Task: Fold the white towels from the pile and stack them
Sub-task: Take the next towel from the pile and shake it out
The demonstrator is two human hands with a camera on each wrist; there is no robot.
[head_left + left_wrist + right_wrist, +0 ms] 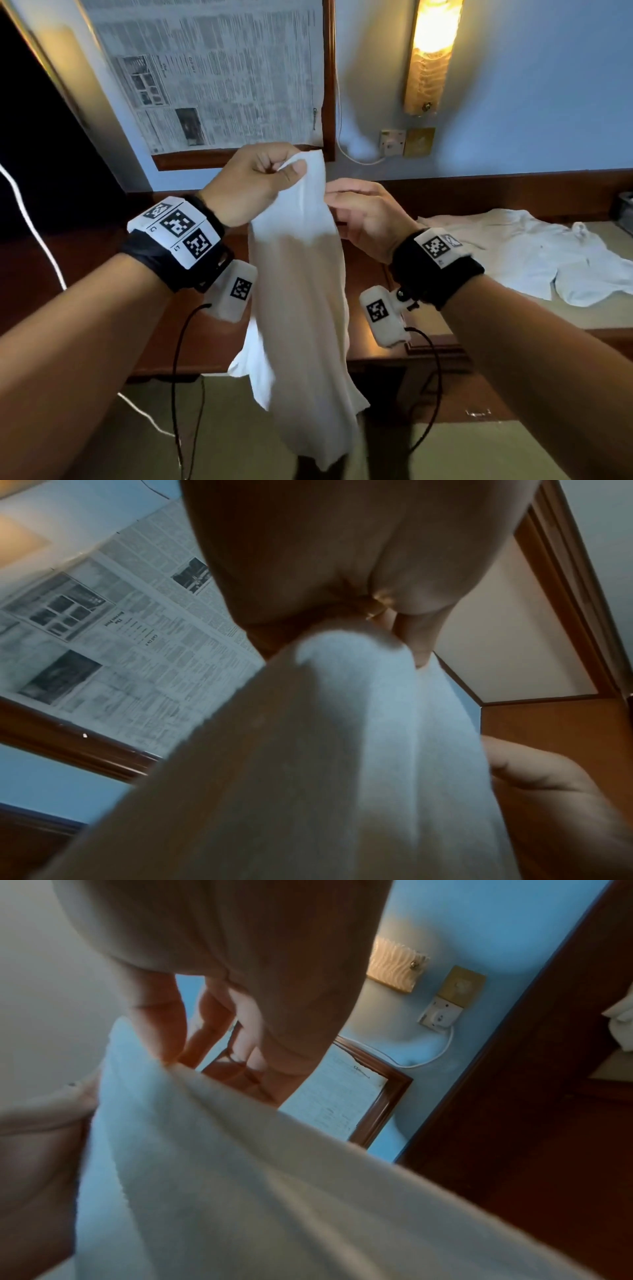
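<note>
A white towel (301, 308) hangs lengthwise in the air in front of me, its lower end near the floor. My left hand (291, 169) pinches its top corner between thumb and curled fingers; the left wrist view shows the same hand (377, 615) with the towel (342, 750) dropping away from it. My right hand (337, 202) sits just below and to the right, thumb on the towel's right edge and fingers behind it. In the right wrist view the right hand (192, 1047) holds that edge of the towel (240, 1177). The pile of white towels (534, 260) lies rumpled on the table at right.
A dark wooden desk (191, 329) runs along the wall, with a beige-topped table (513, 318) to the right under the pile. On the wall are a framed newspaper (222, 75), a lit lamp (431, 51) and a socket (392, 142). A white cable (34, 233) hangs at left.
</note>
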